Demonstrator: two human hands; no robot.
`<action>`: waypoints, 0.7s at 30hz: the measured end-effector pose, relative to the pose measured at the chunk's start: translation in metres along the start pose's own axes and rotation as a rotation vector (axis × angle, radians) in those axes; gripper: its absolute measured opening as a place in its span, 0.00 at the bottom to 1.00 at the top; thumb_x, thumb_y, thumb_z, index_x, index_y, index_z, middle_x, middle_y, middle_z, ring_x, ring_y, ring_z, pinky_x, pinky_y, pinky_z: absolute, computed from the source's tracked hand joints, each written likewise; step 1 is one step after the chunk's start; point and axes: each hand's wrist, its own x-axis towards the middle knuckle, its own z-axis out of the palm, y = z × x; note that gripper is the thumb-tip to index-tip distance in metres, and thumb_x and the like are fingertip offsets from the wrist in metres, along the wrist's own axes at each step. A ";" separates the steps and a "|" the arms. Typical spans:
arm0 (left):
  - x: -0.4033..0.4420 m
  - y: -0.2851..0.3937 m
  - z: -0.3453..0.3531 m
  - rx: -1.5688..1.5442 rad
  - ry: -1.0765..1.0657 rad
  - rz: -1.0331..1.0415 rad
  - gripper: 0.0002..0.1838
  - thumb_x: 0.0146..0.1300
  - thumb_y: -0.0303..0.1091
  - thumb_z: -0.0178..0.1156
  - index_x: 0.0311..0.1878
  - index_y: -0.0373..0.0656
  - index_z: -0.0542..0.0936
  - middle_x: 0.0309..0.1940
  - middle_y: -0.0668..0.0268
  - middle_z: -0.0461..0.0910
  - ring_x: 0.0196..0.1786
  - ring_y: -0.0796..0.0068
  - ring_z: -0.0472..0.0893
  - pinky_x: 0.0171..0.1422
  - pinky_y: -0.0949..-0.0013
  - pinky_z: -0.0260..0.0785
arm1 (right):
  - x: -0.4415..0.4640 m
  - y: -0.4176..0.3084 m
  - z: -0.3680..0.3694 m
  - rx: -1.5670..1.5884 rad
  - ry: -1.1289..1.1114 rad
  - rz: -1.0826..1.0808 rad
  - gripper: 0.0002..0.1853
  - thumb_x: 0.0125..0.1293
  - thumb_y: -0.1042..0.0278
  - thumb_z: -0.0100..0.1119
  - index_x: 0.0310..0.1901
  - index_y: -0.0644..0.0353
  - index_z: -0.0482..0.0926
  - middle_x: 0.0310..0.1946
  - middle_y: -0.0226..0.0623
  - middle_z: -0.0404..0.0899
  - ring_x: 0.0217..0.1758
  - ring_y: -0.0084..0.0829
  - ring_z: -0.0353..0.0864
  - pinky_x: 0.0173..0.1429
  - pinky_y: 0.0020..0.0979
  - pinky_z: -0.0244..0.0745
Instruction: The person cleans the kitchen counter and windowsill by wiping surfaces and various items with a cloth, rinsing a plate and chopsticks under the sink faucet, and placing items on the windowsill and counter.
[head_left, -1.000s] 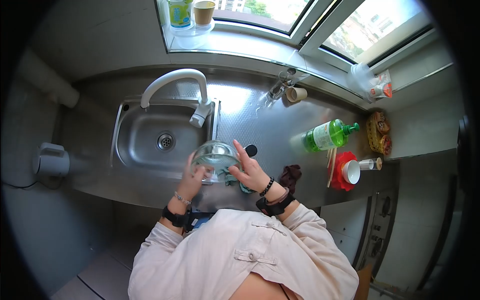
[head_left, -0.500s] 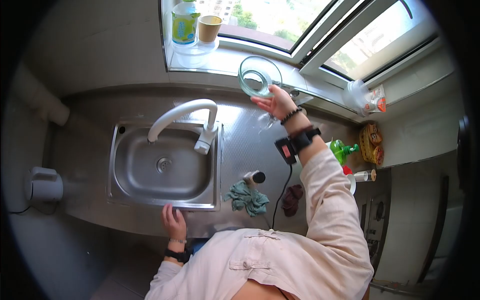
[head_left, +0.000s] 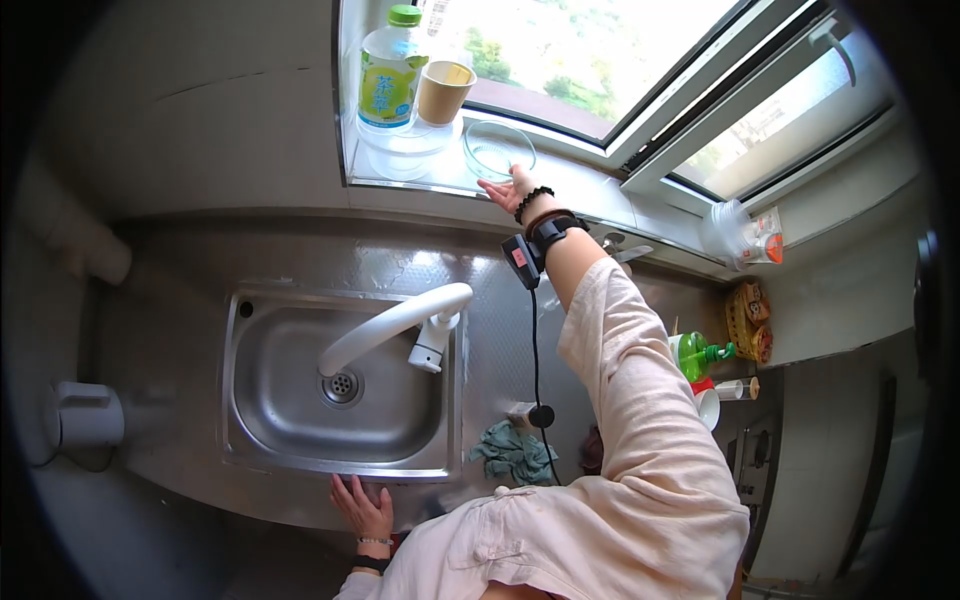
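A clear glass bowl (head_left: 498, 148) is on the window sill (head_left: 620, 200), right of a paper cup (head_left: 445, 93) and a green-capped bottle (head_left: 390, 75). My right hand (head_left: 515, 188) reaches up to it, thumb at the near rim and the other fingers spread below it. On the counter's front edge, just below the sink (head_left: 340, 465), rests my left hand (head_left: 364, 507), fingers spread and nothing in it.
The white faucet (head_left: 395, 325) arches over the sink. A green cloth (head_left: 512, 452) lies right of the sink, beside a small black-topped container. Farther right are a green pump bottle (head_left: 697, 356), a white bowl (head_left: 707, 408) and a yellow basket (head_left: 745, 322). A white kettle (head_left: 88, 415) stands left.
The glass bowl went from between both hands over the counter up to the window sill with my right hand. My left hand let go of it and moved to the counter's front edge.
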 end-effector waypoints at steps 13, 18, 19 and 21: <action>0.005 -0.002 0.006 0.053 0.163 0.125 0.36 0.59 0.55 0.50 0.64 0.42 0.57 0.66 0.44 0.48 0.66 0.44 0.54 0.65 0.42 0.45 | 0.007 -0.001 -0.015 -0.135 -0.104 0.084 0.47 0.54 0.24 0.36 0.68 0.47 0.42 0.53 0.58 0.69 0.47 0.43 0.78 0.39 0.33 0.80; 0.001 -0.012 0.015 0.118 0.193 0.181 0.36 0.60 0.57 0.48 0.64 0.41 0.58 0.66 0.44 0.49 0.64 0.43 0.56 0.64 0.43 0.47 | -0.132 0.029 -0.047 -0.243 -0.186 -0.200 0.31 0.69 0.55 0.39 0.67 0.52 0.39 0.39 0.50 0.76 0.34 0.36 0.82 0.34 0.32 0.79; 0.002 -0.010 0.015 0.110 0.206 0.202 0.36 0.60 0.57 0.48 0.64 0.40 0.58 0.66 0.43 0.49 0.64 0.43 0.56 0.64 0.43 0.47 | -0.143 0.042 -0.071 -0.259 -0.276 -0.194 0.33 0.67 0.55 0.43 0.67 0.53 0.39 0.37 0.48 0.77 0.31 0.35 0.82 0.34 0.32 0.78; 0.004 -0.013 0.015 0.097 0.208 0.222 0.36 0.60 0.57 0.48 0.64 0.40 0.58 0.65 0.43 0.49 0.64 0.43 0.56 0.64 0.43 0.48 | -0.182 0.048 -0.091 -0.367 -0.282 -0.219 0.28 0.67 0.55 0.45 0.63 0.57 0.53 0.39 0.45 0.78 0.36 0.33 0.82 0.40 0.29 0.77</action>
